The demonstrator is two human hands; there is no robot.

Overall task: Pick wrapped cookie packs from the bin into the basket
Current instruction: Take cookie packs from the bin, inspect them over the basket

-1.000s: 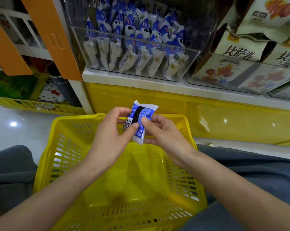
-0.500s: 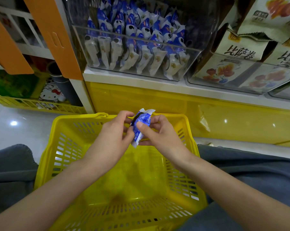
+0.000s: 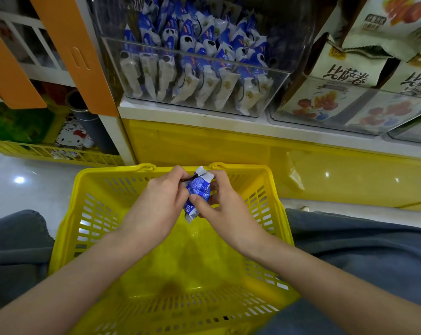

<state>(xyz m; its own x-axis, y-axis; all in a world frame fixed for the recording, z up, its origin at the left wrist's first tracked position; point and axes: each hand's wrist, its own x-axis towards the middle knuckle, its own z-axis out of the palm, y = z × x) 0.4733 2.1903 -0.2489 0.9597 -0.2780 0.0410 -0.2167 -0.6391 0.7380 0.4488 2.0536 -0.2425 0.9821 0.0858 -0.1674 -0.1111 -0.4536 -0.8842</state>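
Note:
A blue and white wrapped cookie pack [image 3: 198, 191] is pinched between both my hands above the far end of the yellow basket [image 3: 66, 221]. My left hand [image 3: 156, 204] grips its left side and top. My right hand [image 3: 225, 209] holds its right side, thumb pressed on the front. The pack stands roughly upright and looks crumpled. I see nothing lying on the basket's floor. A clear plastic bin [image 3: 272, 97] on the shelf above holds several more blue and white cookie packs [image 3: 199, 59].
A second clear bin [image 3: 349, 122] with beige snack boxes sits to the right of the cookie bin. The yellow shelf base [image 3: 325, 165] rises just behind the basket. An orange and white rack [image 3: 79, 59] stands at left. My knees in grey trousers flank the basket.
Both hands have lowered the cookie pack from above the basket's far rim to inside its opening. The pack has turned and crumpled between my fingers.

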